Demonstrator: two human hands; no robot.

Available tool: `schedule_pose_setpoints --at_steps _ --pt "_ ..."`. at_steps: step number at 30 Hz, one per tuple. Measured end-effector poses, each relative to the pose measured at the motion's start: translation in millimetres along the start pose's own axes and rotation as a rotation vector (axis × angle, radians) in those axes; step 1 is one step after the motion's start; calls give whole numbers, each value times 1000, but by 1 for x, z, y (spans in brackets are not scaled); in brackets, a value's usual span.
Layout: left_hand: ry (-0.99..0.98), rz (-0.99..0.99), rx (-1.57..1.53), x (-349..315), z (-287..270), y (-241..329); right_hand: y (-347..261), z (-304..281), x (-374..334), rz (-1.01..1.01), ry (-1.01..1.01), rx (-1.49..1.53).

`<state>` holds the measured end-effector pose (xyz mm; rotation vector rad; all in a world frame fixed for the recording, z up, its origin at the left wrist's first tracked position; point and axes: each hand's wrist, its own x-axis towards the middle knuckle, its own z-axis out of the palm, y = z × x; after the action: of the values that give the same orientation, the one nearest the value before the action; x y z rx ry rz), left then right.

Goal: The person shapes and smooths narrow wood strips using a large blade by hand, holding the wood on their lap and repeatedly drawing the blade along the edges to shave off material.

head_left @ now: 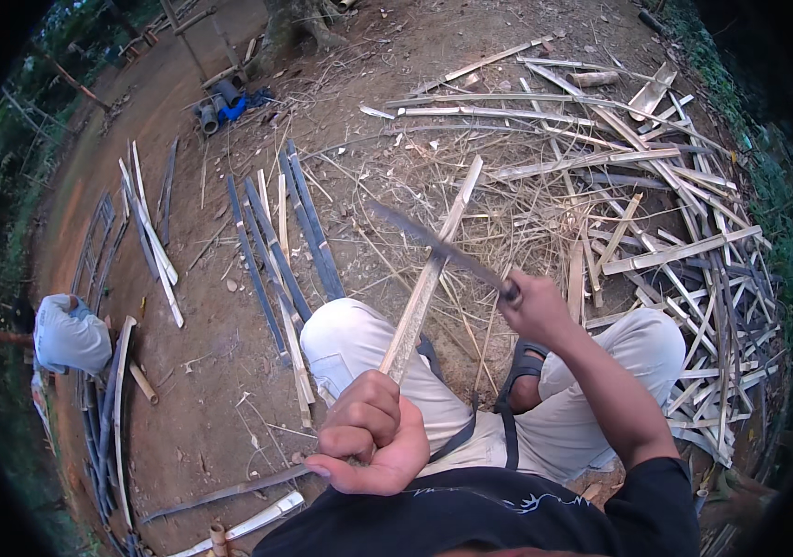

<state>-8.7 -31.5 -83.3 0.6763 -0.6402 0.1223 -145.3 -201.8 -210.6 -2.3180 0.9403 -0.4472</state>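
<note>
My left hand (373, 436) is closed around the lower part of a split bamboo strip (420, 302), which slants up and away to the right over my bent left knee. In my right hand (540, 311) is the handle of a long-bladed knife (471, 265), gripped in a fist. The dark blade lies across the strip about midway along its visible length, its tip pointing up and left. Whether the edge has cut into the bamboo I cannot tell. The strip's near end is hidden by my left hand.
A tangled heap of split bamboo (694, 260) spreads along the right side. Fine shavings (508, 209) cover the ground ahead. Dark bamboo strips (271, 246) lie left of my knee. Farther left sits a pale, rounded, cloth-like shape (71, 334); dark tubes (215, 111) lie beyond.
</note>
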Motion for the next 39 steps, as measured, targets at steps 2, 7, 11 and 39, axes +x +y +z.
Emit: schedule_pose_setpoints --at_steps 2,7,11,39 --pt "19 22 1 1 -1 0 10 4 5 76 -41 23" --pt "231 30 114 22 -4 -4 -67 -27 13 -396 -266 -34" --pt "198 27 125 21 9 -8 3 -39 72 -74 -396 -152" --pt "434 154 479 48 12 -24 52 23 109 -45 -252 -10"
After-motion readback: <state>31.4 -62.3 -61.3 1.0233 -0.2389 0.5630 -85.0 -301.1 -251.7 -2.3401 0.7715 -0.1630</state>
